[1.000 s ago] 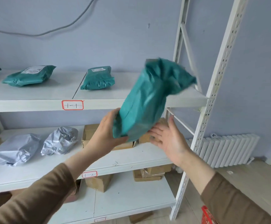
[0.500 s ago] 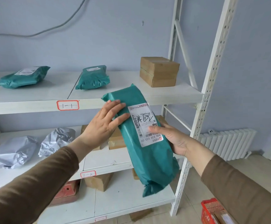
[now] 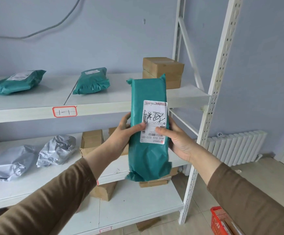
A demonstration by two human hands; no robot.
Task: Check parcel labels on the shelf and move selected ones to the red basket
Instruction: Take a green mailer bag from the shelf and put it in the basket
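Both hands hold the long teal plastic mailer bag [image 3: 148, 133] upright at the centre of the frame, in front of the white metal shelf unit [image 3: 217, 92]. From my seat I see the left hand [image 3: 120, 138] curled round the bag's left edge, its thumb lying across the lower left corner of the white printed shipping label [image 3: 154, 122]. The right hand [image 3: 178, 141] grips the right edge, thumb pressed on the label just above the barcode. That label faces the camera and carries black handwritten marks.

On the top board, at upper left, lie two more teal mailer bags [image 3: 17, 82] [image 3: 92, 81], well apart, and a brown cardboard box [image 3: 163, 72] stands behind the held bag's top. On the middle board, at left, rest two crumpled grey plastic bags [image 3: 56, 150], with cardboard boxes [image 3: 92, 141] beside them. At the lower right corner I see the red plastic basket [image 3: 218, 219] on the floor, partly hidden by the right sleeve.
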